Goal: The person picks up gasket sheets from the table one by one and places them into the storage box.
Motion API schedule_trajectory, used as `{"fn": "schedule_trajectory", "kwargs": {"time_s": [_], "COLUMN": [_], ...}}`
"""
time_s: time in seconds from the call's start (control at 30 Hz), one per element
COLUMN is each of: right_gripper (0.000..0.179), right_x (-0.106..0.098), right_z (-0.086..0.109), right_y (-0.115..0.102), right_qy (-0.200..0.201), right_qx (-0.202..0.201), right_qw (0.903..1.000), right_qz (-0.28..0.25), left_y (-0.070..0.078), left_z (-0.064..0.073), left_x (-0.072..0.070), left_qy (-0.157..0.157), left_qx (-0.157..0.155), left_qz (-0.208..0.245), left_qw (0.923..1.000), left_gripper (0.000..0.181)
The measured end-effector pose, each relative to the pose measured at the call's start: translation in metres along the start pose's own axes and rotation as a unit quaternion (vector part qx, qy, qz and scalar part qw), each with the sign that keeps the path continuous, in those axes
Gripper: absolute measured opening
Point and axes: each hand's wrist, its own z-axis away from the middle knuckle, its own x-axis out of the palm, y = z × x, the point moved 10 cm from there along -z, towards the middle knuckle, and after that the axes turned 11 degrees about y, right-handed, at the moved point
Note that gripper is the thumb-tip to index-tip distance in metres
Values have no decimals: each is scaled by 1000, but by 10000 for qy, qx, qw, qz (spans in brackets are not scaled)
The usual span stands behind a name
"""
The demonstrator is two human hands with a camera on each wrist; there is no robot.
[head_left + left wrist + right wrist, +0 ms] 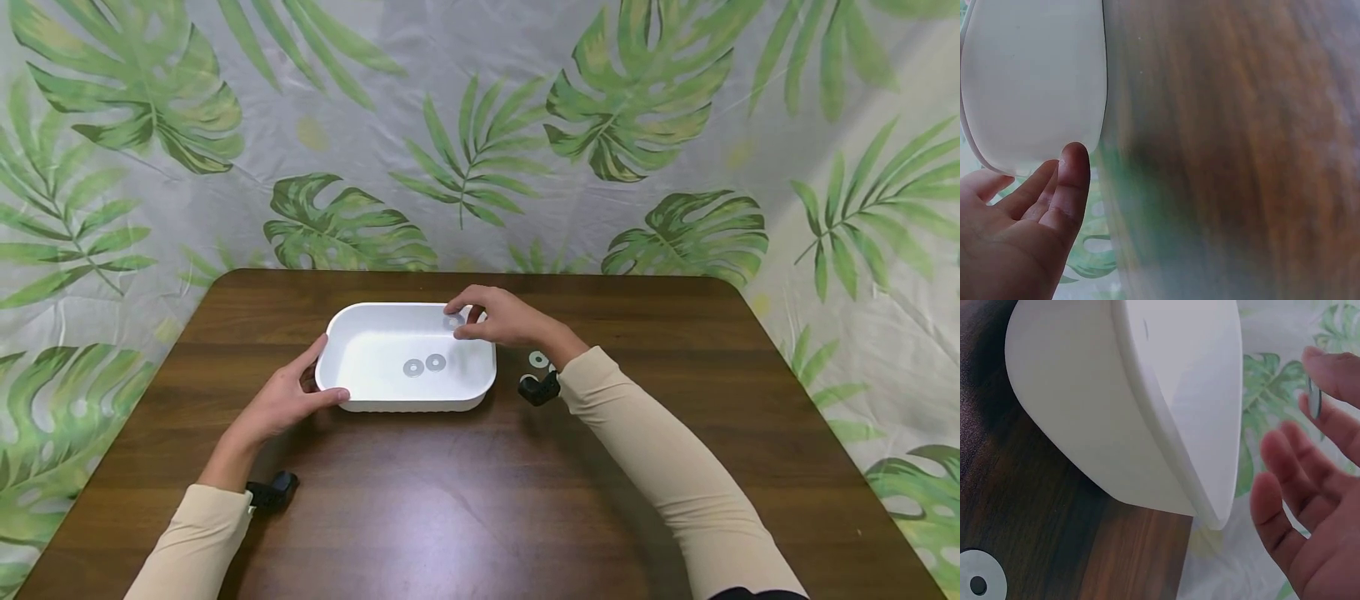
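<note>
A white rectangular tub (407,406) with rounded corners stands on the table. My left hand (283,402) grips its left end, thumb at the front corner and fingers along the side; the left wrist view shows the fingertips against the tub (1035,81). Above the tub's back right part, my right hand (498,317) pinches a flat metal washer (453,320) between thumb and index finger. The right wrist view shows that washer (1314,400) edge-on, the other fingers loosely bent. Inside the tub lie two washers, one left (413,367) and one right (436,362), side by side on the bottom.
To the right of the tub, a washer (538,359) lies on the brown wooden table (450,500). Another is partly hidden by the right wrist's black camera strap (540,388). Behind the table hangs a leaf-patterned cloth (480,150).
</note>
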Motion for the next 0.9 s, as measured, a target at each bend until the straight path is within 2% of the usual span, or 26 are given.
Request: {"fn": "schedule_trajectory", "kwargs": {"time_s": [0.2, 0.37, 0.63, 0.9], "right_gripper": [51, 48, 45, 44], "right_x": [-7, -21, -48, -67], "right_z": [2, 11, 38, 72], "right_y": [1, 6, 20, 46], "right_qy": [220, 414, 681, 817], "right_qx": [146, 91, 74, 505], "right_qw": [9997, 9991, 9976, 9953], "right_qz": [-5, 19, -90, -127], "left_y": [-1, -3, -5, -4], "left_z": [2, 4, 6, -3], "left_x": [-2, -5, -9, -4], "left_qy": [48, 94, 141, 91], "left_qx": [19, 16, -14, 1], "left_qz": [-81, -157, -130, -89], "left_qw": [10000, 9998, 9998, 9999], "left_gripper": [102, 102, 100, 101]}}
